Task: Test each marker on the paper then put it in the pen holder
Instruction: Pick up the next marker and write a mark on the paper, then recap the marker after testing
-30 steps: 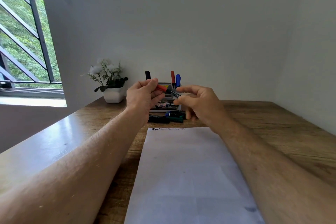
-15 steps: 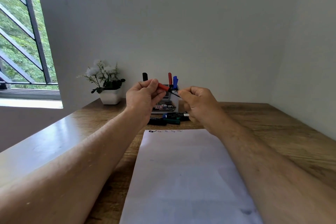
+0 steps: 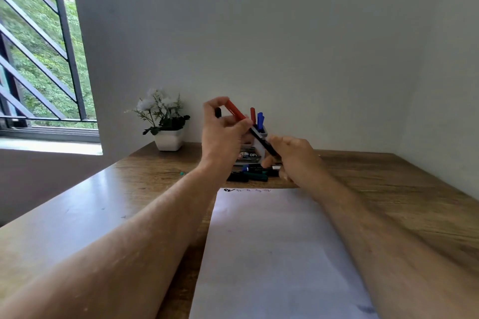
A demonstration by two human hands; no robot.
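Left hand: the left hand (image 3: 223, 128), just left of frame centre, was raised with its fingers curled round the red cap (image 3: 235, 109) of a marker.
Right hand: the right hand (image 3: 294, 156), lower and right of centre, was closed round the dark barrel (image 3: 263, 142) of the same marker.
Cap: whether it was seated on the barrel or just parted could not be told from the blur.
Step in hand: judged to be capping or uncapping; cap and barrel were best kept in one line and moved straight along it, with no twist sideways.
Paper: the paper (image 3: 272, 254) lay in the lower centre, small test marks (image 3: 246, 190) along its top edge, the rest blank and free for strokes.
Pen holder: the pen holder (image 3: 260, 134) stood behind the hands at centre, a red and a blue marker upright in it.
Untested markers: a cluster (image 3: 251, 175) lay between holder and paper.
Room: the desk (image 3: 77, 215) was open at lower left and right; the flower pot (image 3: 168, 138) stood left of the holder, well apart from the hands.
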